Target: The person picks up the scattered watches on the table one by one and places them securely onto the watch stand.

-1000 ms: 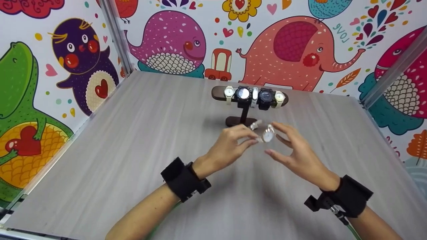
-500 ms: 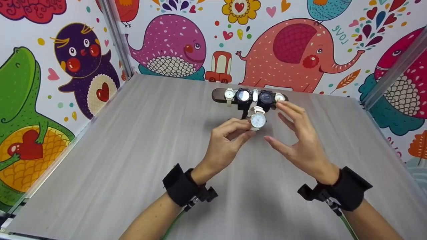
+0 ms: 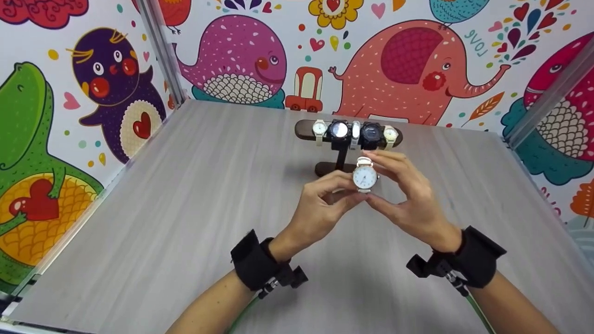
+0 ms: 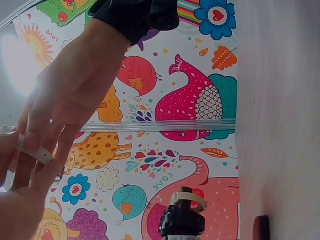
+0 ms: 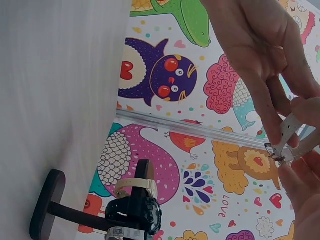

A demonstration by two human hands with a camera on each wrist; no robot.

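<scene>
A wristwatch [image 3: 365, 178] with a white dial and pale strap is held above the table, its face toward the head camera. My left hand [image 3: 320, 206] pinches it from the left, below the case. My right hand [image 3: 415, 204] holds it from the right, fingers at the upper strap and thumb near the lower end. In the right wrist view, the punched strap end [image 5: 289, 129] and a metal buckle [image 5: 274, 151] lie between the fingertips of both hands. The left wrist view shows the strap [image 4: 37, 150] between the fingers, partly hidden by them.
Just behind the hands stands a dark T-shaped watch stand [image 3: 304, 130] bearing several watches, some black and some pale. Its oval base [image 3: 322, 169] sits on the grey wood-grain table [image 3: 222, 185]. Walls printed with cartoon animals [image 3: 403, 74] close off the back and sides.
The watch has turned upright to face the head camera and shifted slightly right. My right hand has come in from an open pose to grip it alongside the left.
</scene>
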